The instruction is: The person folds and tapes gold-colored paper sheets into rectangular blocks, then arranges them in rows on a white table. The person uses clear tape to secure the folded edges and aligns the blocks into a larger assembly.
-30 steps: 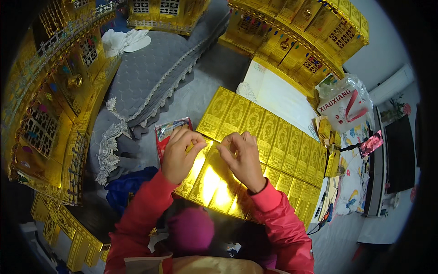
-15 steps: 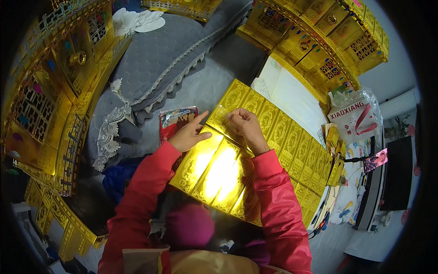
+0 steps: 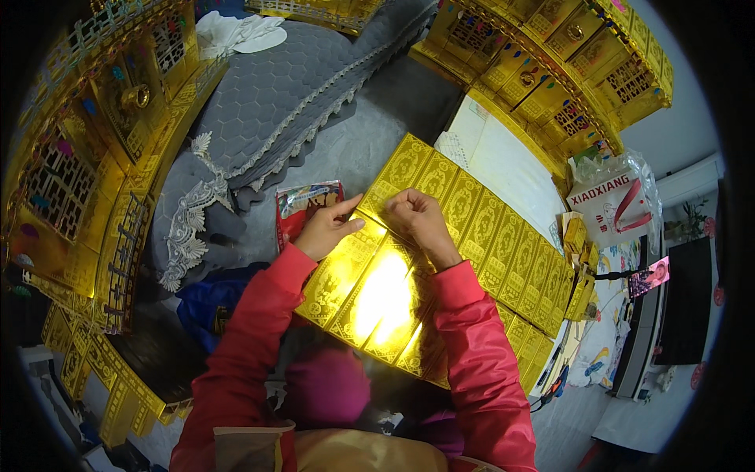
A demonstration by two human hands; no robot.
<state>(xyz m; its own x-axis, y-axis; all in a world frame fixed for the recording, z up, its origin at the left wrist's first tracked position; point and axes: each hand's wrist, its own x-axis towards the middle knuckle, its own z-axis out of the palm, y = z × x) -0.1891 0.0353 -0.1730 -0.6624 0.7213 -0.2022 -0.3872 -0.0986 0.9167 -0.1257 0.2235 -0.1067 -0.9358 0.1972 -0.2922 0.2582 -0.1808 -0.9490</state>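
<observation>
Both hands sit slightly higher on gold sheet than half a second ago; left thumb now stretched out.

Gold sheet (image 3: 472, 228): long embossed foil card of many panels, lying across lap, running toward white board (image 3: 511, 161) at far end.
Grey quilt (image 3: 291, 86) beyond gold sheet's left edge.
Red packet (image 3: 303, 206) just beside gold sheet's near-left edge.
Right hand (image 3: 421, 224): fingers curled, pinching fold line.
Left hand (image 3: 326, 228): thumb and forefinger spread, pressing edge flat.

Judgement: crease best run along printed panel line, left hand holding sheet flat; foil kinks easily.
</observation>
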